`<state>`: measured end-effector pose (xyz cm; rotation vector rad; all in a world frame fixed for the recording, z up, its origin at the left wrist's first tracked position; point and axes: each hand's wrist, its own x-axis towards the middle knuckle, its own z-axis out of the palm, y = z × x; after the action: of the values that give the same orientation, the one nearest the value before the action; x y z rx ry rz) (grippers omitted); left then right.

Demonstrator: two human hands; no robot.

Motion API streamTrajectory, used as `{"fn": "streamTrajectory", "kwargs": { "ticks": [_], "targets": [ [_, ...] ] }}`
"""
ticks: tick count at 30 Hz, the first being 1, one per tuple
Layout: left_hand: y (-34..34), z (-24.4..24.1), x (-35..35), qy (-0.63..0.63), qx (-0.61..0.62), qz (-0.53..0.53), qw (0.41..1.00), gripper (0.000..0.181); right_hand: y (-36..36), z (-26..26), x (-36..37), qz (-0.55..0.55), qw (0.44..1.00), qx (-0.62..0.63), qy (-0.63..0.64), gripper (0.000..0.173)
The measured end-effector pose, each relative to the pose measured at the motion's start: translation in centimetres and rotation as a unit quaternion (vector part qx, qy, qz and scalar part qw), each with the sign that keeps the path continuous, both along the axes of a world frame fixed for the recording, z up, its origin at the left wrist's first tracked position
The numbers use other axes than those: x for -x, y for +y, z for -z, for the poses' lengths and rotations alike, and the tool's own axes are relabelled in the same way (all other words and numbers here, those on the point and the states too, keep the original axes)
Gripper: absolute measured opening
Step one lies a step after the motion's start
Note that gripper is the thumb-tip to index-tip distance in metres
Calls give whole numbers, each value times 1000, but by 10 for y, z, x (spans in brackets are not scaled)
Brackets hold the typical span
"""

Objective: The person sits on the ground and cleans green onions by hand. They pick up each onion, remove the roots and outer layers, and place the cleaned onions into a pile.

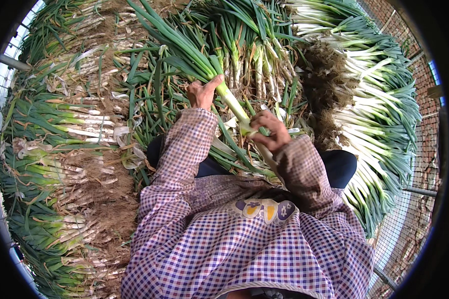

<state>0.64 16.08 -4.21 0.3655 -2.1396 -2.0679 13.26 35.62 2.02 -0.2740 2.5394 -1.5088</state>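
A large green onion [232,102] lies slantwise before me, its green leaves to the upper left and its pale shank towards my lap. My left hand [202,92] grips it where the leaves meet the shank, the thumb along the top. Lower down, my right hand [271,129] has its bent fingers pinched at an outer layer [246,127] that stands loose from the shank. Below that hand the pale lower end runs down towards my right sleeve, which hides the root end.
Untrimmed green onions with dry roots [93,127] lie in bundles along the left. More unpeeled stalks [260,69] lie ahead. Cleaner white-stemmed onions [374,108] are stacked at right, roots inward. Stripped leaves [149,93] litter the ground. Wire mesh [422,157] borders the right side.
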Motion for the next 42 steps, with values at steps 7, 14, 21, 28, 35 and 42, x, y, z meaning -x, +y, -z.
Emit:
{"fn": "streamTrajectory", "kwargs": {
  "ticks": [7,14,21,28,35,42],
  "targets": [
    [20,2,6,-33,8,16,999,48,51,32,0,147,837,513,-118,28],
    [49,6,-10,-15,-186,16,982,29,116,16,-107,125,984,-56,-116,41],
    [69,-13,-19,-130,-280,13,951,22,132,-20,-202,99,968,-176,-151,43],
    [-56,-40,65,-75,-262,-5,962,24,181,-21,-235,88,954,-192,-213,29],
    [-107,-25,53,-113,-212,-64,969,29,119,-41,-133,157,964,-183,-110,67],
    [-126,2,79,-124,-286,-96,945,28,46,62,-96,-24,961,172,-214,64]
  ]
}}
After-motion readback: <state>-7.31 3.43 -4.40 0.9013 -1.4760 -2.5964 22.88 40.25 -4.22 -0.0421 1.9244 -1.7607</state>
